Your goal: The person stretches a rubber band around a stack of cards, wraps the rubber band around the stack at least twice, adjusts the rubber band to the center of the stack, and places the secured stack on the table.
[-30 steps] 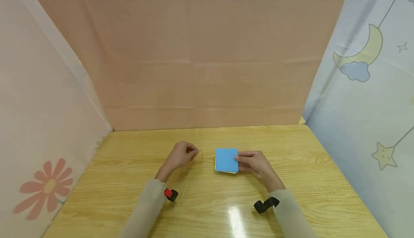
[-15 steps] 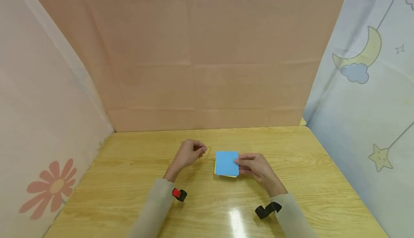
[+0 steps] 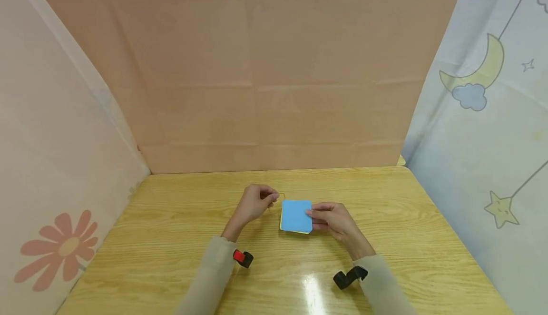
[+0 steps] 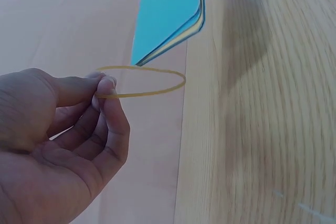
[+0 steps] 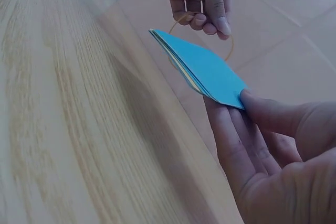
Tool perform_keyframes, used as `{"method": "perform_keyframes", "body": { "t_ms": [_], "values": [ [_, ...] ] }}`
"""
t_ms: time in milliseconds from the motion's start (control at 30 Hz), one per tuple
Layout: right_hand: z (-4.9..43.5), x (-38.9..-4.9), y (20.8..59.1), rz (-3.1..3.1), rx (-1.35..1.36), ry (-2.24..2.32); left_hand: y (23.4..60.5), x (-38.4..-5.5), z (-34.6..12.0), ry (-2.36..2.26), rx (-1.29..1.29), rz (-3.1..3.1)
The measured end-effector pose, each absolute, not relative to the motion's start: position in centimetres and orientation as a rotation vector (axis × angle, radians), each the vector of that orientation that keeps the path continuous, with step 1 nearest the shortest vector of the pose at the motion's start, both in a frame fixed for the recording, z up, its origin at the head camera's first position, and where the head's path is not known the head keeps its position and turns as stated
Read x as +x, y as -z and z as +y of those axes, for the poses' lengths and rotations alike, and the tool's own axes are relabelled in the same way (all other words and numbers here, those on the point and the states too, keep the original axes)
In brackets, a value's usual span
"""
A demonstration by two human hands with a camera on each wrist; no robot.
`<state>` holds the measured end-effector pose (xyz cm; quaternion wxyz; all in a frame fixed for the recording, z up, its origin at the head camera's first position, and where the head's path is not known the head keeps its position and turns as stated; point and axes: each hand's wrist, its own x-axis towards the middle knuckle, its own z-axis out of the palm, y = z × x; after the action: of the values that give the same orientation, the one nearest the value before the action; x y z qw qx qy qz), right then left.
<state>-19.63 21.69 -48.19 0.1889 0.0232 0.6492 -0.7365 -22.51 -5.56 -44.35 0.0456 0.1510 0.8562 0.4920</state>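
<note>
My left hand (image 3: 255, 201) pinches a thin yellowish rubber band (image 4: 176, 86) between thumb and fingertips. The band stands out as an open loop, as the left wrist view shows. My right hand (image 3: 338, 220) grips a small stack of square cards (image 3: 296, 216) by its right edge, thumb on top and fingers beneath. The top card is blue, and yellow shows between the layers along the side. In the right wrist view the loop (image 5: 231, 51) appears behind the far end of the stack; I cannot tell whether they touch.
Both hands are over a wood-grain table (image 3: 171, 239). A plain tan cloth (image 3: 257, 77) hangs at its back edge. Printed curtains stand on both sides, one with a flower (image 3: 64, 248), the other with a moon (image 3: 484, 67). Each wrist wears a small black camera (image 3: 351, 277).
The left hand has moved right with the rubber band, bringing the loop close to the cards' upper left corner. The stack has shifted slightly, ending a little to the left.
</note>
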Motion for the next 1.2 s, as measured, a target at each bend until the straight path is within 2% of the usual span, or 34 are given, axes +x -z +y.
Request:
{"method": "perform_keyframes", "body": {
  "t_ms": [567,1200],
  "values": [
    [20.3,-19.8,48.5,1.871,0.078,2.046,44.6,-21.9,-5.1,-1.559,0.435,2.572],
    [20.4,-20.4,49.0,1.882,0.199,2.100,46.5,-20.7,-4.2,-1.507,0.440,2.541]
  ]
}}
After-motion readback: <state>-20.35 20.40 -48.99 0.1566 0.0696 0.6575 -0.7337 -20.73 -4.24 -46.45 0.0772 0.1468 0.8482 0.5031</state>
